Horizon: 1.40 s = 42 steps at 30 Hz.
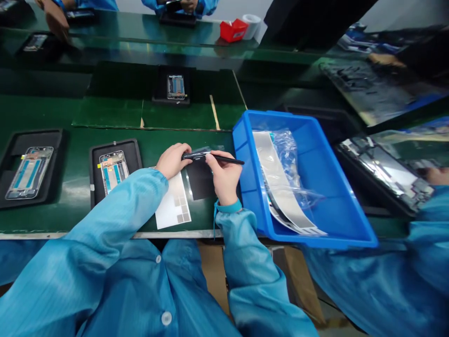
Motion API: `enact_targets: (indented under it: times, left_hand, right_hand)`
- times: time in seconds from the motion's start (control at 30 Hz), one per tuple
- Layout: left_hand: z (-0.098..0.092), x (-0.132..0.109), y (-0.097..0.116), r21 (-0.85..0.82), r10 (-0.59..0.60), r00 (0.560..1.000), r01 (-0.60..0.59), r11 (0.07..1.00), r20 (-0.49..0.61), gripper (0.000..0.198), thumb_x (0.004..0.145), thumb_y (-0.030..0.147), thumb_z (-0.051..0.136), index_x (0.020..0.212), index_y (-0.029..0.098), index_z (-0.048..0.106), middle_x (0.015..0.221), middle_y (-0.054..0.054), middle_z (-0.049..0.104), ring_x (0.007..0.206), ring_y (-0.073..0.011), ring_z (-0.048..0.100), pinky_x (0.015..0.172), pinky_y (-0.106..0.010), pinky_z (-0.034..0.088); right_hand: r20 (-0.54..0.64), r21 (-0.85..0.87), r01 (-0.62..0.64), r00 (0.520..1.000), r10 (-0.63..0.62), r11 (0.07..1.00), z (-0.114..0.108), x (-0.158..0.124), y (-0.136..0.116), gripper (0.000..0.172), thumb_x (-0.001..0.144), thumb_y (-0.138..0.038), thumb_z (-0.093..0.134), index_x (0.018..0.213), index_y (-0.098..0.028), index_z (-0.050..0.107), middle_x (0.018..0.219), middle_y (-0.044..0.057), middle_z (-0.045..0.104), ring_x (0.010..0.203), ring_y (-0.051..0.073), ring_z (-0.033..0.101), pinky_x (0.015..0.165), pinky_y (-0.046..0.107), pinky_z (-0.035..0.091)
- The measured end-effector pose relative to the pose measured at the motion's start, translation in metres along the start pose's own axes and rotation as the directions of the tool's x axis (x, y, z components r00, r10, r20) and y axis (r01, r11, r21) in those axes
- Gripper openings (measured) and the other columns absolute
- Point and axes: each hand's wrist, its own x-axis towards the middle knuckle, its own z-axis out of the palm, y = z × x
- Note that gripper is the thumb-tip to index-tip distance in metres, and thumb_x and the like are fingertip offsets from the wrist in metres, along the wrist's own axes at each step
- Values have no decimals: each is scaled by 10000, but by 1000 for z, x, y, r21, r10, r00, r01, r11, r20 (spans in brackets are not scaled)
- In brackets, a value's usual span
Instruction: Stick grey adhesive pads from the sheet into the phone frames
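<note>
My left hand [171, 160] is closed, its fingers and thumb gripping the end of a dark phone part [197, 155] that I see almost edge-on. On the right, my right hand [226, 175] pinches a slim black stick-like tool [231, 160], perhaps tweezers; its tip is hidden by the fingers at the phone part. Beneath the hands lies a black sheet [200, 180] with a clear film edge. Beside it is a white sticker sheet [171, 206] with several small grey squares. Close to my left forearm, a black tray [135, 157] holds an open phone frame [111, 168], partly covered by the sleeve.
A blue bin [336, 187] stands right of my hands, with silvery strips [277, 173] and clear plastic inside. Another black tray [58, 145] with a phone frame sits far left, and one [157, 86] lies ahead on a raised green board [115, 105]. Co-workers' hands show opposite and at right.
</note>
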Motion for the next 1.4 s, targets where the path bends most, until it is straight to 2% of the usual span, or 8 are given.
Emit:
enact_targets:
  times: [0.1, 0.33, 0.47, 0.63, 0.83, 1.2, 1.4]
  left_hand:
    - [1, -2, -1, 5, 33, 999, -33, 999, -28, 142, 902, 220, 647, 1044, 222, 658, 1007, -44, 694, 970, -213, 629, 871, -327, 471]
    - [-3, -9, 6, -15, 21, 995, -22, 1000, -94, 158, 943, 284, 618, 1028, 214, 731, 949, -35, 755, 884, -188, 685, 841, -298, 499]
    - [-4, -13, 6, -51, 55, 992, -61, 997, -116, 165, 949, 281, 614, 1008, 204, 747, 963, -33, 773, 896, -183, 710, 855, -284, 515]
    - [-5, -13, 5, -107, 106, 988, -119, 987, -114, 209, 951, 237, 597, 1100, 201, 741, 1051, -42, 771, 966, -182, 711, 911, -282, 518]
    - [-3, -13, 9, -112, 76, 990, -90, 990, -121, 202, 965, 270, 573, 992, 194, 758, 975, -41, 771, 899, -180, 709, 850, -282, 523]
    - [1, -15, 11, -153, 78, 986, -101, 983, -149, 212, 978, 260, 547, 990, 187, 746, 958, -41, 764, 905, -169, 704, 852, -264, 519]
    - [3, -15, 12, -155, 73, 984, -98, 983, -161, 205, 975, 262, 555, 991, 192, 747, 967, -41, 766, 910, -171, 707, 850, -269, 522]
  right_hand:
    - [46, 6, 37, 998, -38, 999, 4, 5, 1, 254, 776, -374, 794, 926, -182, 720, 938, 55, 755, 866, 195, 729, 844, 357, 586]
    - [86, -6, 110, 990, -109, 994, 4, -1, -1, 184, 787, -332, 803, 905, -206, 736, 908, 40, 760, 878, 203, 725, 857, 367, 582]
    - [44, 13, 128, 991, -128, 992, 3, -3, -1, 189, 785, -345, 809, 902, -218, 733, 909, 37, 763, 880, 209, 733, 867, 384, 593]
    - [15, 4, 139, 990, -139, 990, 1, -1, 6, 192, 766, -341, 826, 886, -223, 734, 890, 35, 767, 853, 212, 741, 827, 382, 612]
    - [33, -19, 157, 987, -156, 987, 0, -1, 7, 152, 777, -306, 820, 879, -225, 742, 882, 34, 771, 836, 206, 737, 801, 372, 610]
    - [39, -32, 139, 990, -138, 990, 0, -1, 7, 198, 775, -364, 814, 879, -218, 732, 898, 46, 771, 860, 221, 741, 841, 401, 610]
    - [24, -20, 134, 991, -133, 991, 1, 0, 6, 175, 760, -330, 823, 866, -220, 738, 878, 41, 774, 844, 219, 744, 836, 399, 615]
